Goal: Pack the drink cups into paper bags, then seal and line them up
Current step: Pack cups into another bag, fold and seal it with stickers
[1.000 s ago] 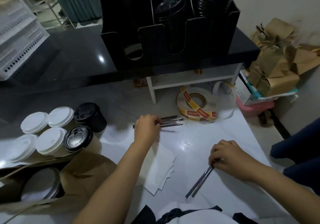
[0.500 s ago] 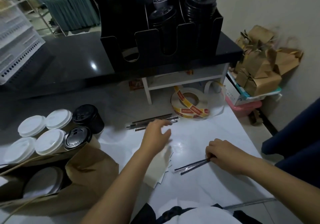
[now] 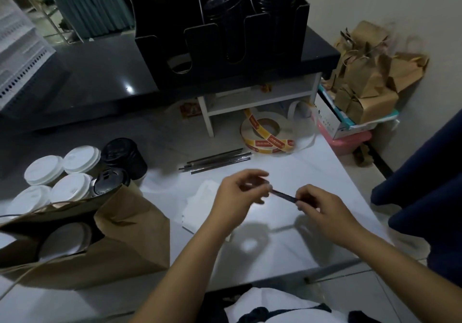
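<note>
Where the white worktop (image 3: 270, 260) reaches toward 8 o'clock, a brown paper bag (image 3: 120, 245) sits open with one white-lidded cup (image 3: 62, 240) inside. Six other lidded cups (image 3: 71, 187), four white and two black, stand clustered at 9 o'clock, just behind the bag. Near centre, the left hand (image 3: 237, 195) and right hand (image 3: 322, 207) are raised over the worktop, each grip pinching one end of a dark wrapped straw (image 3: 283, 195). A sticker roll (image 3: 265, 135) rests at 1 o'clock, and spare straws (image 3: 215, 160) lie at 12.
</note>
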